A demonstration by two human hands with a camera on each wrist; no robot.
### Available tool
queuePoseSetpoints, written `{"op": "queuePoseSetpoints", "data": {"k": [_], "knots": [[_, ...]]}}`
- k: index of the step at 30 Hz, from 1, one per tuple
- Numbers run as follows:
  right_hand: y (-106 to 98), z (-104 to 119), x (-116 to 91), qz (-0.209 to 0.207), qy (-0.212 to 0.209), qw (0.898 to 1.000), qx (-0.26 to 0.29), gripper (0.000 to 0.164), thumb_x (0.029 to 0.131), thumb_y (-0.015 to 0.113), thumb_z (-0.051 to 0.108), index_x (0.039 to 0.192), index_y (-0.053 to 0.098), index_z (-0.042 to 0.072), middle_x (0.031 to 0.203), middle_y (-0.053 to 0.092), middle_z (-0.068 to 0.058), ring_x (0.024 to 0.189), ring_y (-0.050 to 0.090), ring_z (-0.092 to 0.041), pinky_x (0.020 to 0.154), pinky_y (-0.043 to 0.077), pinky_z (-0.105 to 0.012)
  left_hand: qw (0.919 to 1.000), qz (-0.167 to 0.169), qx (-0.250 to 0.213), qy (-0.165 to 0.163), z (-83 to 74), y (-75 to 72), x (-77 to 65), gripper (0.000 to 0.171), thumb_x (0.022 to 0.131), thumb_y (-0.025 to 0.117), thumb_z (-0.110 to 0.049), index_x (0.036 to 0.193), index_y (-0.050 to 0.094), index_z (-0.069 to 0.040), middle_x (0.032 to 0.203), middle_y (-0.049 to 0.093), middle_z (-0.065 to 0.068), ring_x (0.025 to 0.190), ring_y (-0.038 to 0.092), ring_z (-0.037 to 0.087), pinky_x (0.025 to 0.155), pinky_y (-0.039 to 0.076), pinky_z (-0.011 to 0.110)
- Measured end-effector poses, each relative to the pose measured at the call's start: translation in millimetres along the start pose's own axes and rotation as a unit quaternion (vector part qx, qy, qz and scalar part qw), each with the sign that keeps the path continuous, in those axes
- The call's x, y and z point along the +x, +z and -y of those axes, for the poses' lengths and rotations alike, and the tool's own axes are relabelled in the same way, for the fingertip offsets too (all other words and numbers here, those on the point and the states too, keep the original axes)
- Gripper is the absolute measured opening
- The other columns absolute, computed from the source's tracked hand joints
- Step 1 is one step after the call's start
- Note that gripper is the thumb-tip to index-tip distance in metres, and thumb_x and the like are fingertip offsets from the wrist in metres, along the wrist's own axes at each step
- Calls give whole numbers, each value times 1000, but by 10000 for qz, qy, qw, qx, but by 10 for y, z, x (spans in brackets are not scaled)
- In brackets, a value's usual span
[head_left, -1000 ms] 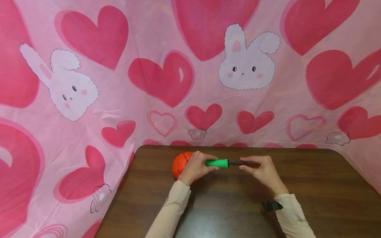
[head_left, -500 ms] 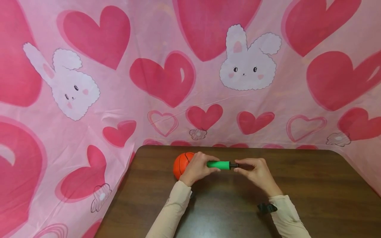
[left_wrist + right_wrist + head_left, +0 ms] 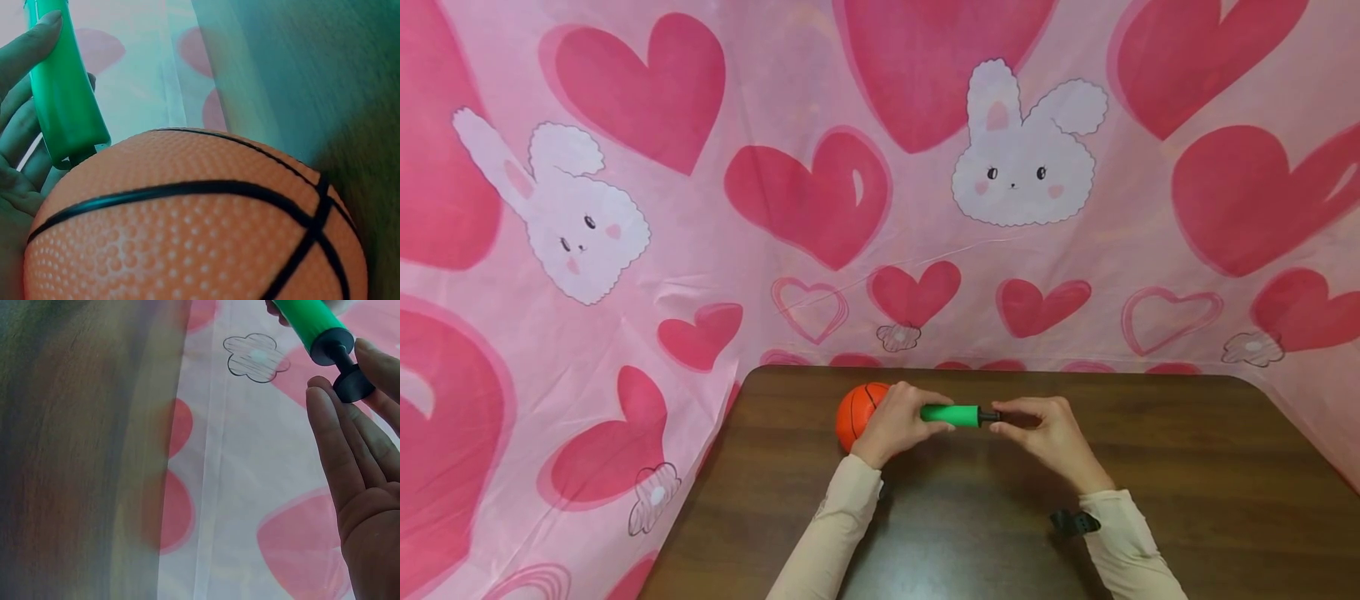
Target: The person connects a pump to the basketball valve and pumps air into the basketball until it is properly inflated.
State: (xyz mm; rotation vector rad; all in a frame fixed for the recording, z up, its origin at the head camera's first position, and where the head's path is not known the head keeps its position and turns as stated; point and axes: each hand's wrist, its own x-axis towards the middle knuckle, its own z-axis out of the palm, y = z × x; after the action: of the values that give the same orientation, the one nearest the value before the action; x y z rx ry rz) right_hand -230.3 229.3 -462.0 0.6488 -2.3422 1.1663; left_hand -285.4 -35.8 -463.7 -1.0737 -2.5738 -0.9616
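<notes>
A green hand pump (image 3: 951, 416) lies level between the two hands above the table. My left hand (image 3: 893, 427) grips its barrel, thumb on the near side and fingers behind. The thumb and fingers of my right hand (image 3: 1058, 437) pinch the black plunger handle (image 3: 354, 385), and a short length of rod shows outside the barrel. Beside the left hand is an orange ball (image 3: 854, 418) with black basketball lines. In the left wrist view the pump's lower end meets the ball (image 3: 187, 231); whether a needle goes into it is hidden.
The dark wooden table (image 3: 970, 517) ends at a pink cloth backdrop (image 3: 925, 242) printed with hearts and rabbits. The cloth hangs along the back and left sides. A black strap device (image 3: 1075, 523) sits on the right wrist.
My right hand has moved left and pushed the plunger further into the barrel; less rod shows now. Over the last half second almost nothing has moved. The left hand and ball stay put.
</notes>
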Motion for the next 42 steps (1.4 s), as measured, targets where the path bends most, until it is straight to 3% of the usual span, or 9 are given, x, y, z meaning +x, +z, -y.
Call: {"op": "queuePoseSetpoints", "data": {"k": [13, 19, 33, 42], "knots": [[-36, 32, 12, -10, -32, 10000, -36, 33, 75, 92, 5, 106, 83, 8, 97, 83, -9, 83, 75, -7, 75, 56, -10, 10000, -44, -5, 13, 0, -14, -5, 33, 82, 90, -27, 114, 83, -21, 98, 81, -7, 77, 63, 3, 76, 52, 16], [-88, 37, 18, 120, 33, 9998, 130, 33, 75, 92, 4, 107, 83, 7, 97, 82, -13, 83, 76, -8, 74, 58, -13, 9999, -2, -123, 65, 3, 2, -2, 33, 83, 90, -25, 114, 82, -20, 98, 81, -6, 78, 64, 3, 77, 54, 17], [-460, -52, -23, 8, 278, 9996, 19, 32, 74, 91, -1, 103, 83, 9, 97, 81, -16, 86, 73, 5, 75, 57, -12, 9999, -55, -81, -79, 46, -32, -15, 34, 84, 89, -29, 116, 81, -20, 99, 81, -7, 78, 62, 3, 76, 53, 17], [-671, -59, -62, 37, 590, 9983, -5, 28, 79, 88, 0, 106, 82, 6, 99, 81, 10, 82, 74, 6, 73, 57, -12, 9997, -87, -151, -157, 53, -45, -16, 33, 84, 89, -29, 115, 81, -20, 97, 80, -6, 76, 60, 3, 73, 52, 16]]}}
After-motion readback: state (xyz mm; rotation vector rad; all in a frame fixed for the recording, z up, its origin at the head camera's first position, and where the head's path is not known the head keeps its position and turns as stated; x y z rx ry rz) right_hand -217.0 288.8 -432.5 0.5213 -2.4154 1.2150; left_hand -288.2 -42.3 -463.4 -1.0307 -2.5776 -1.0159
